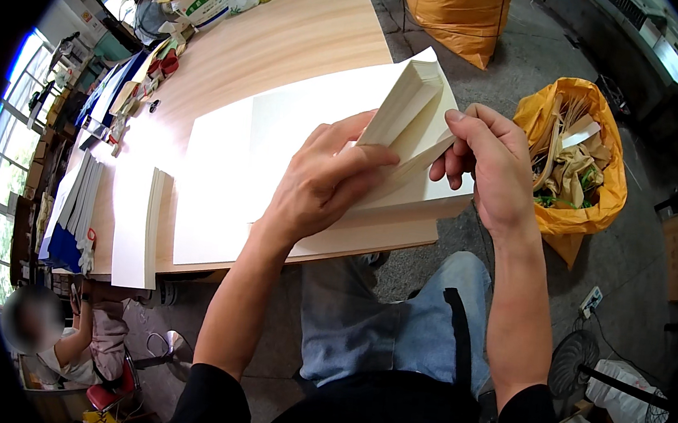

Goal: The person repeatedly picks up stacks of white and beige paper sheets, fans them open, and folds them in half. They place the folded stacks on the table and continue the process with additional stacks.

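My left hand [322,176] grips a thick bundle of cream paper sheets [405,104], lifted and bent upward off the stack. My right hand [486,162] pinches the edge of those lifted sheets from the right side. Below them lies a large stack of cream paper [229,168] on the light wooden table [291,36], near its front right corner. My legs in blue jeans show below the table edge.
A narrow pile of cream sheets [135,224] lies at the table's left front. Blue and white booklets [70,210] and clutter line the left edge. An orange bag of paper scraps [576,165] stands on the floor to the right. A seated person [73,345] is lower left.
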